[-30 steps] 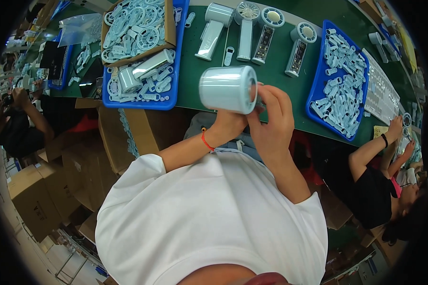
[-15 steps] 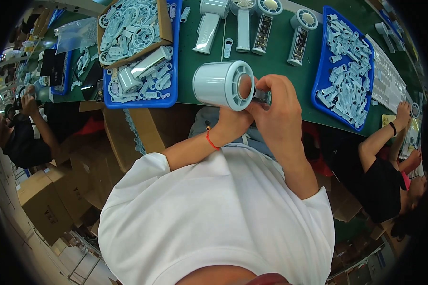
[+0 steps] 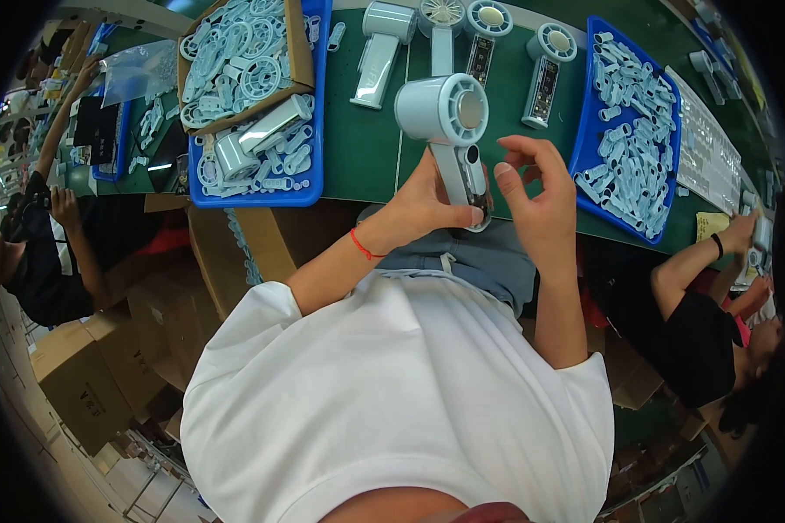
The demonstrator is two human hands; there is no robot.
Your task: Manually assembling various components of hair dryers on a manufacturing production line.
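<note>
A pale blue-white handheld fan (image 3: pixel 440 109) stands tilted in my left hand (image 3: pixel 423 205), head up. The fingers wrap round its handle (image 3: pixel 452 179), and the thumb presses near the handle's lower end. An oval dark spot shows at the top of the handle's front, with dark inner parts below it. Just right of the handle is my right hand (image 3: pixel 536 187), open and apart from the fan, its thumb and bent fingers spread with nothing visible between them.
Several more handheld fans (image 3: pixel 549 74) lie along the green table (image 3: pixel 358 166). At left, a blue tray (image 3: pixel 321 157) bears a cardboard box (image 3: pixel 301 52) of pale plastic parts. Another blue tray (image 3: pixel 584 131) of small parts is at right. Co-workers sit on both sides.
The fan has turned upright, its head moving up and right, and its handle now shows. My left hand has shifted onto the handle. My right hand has let go and moved right.
</note>
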